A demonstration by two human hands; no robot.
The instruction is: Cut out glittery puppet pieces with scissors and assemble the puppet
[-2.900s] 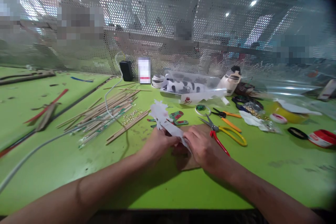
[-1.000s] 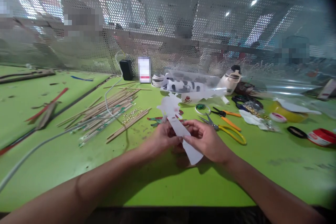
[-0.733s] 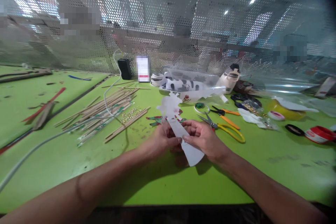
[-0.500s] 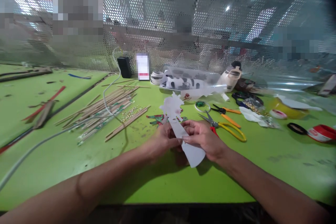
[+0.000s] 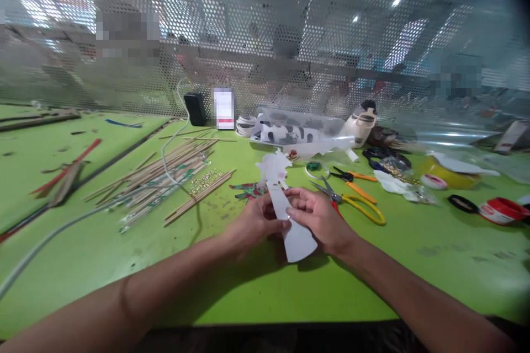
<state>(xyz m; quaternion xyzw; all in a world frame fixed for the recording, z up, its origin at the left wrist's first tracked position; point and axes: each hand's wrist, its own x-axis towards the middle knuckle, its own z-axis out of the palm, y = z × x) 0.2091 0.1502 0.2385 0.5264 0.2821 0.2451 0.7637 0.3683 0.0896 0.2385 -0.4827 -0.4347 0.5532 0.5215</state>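
Pinching the white paper cutout (image 5: 285, 209) at mid-length, my left hand (image 5: 252, 223) and right hand (image 5: 318, 218) both grip it closed. Light, even pressure seems best, holding it above the counter (image 5: 103, 253) uncreased.

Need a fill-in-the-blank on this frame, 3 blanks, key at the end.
1. Both hands, the left hand and the right hand, hold a white paper ______.
2. The scissors beside the right hand have yellow and ______ handles.
3. The bundle of wooden sticks lies on the ______ side of the green table.

Missing words: cutout; red; left
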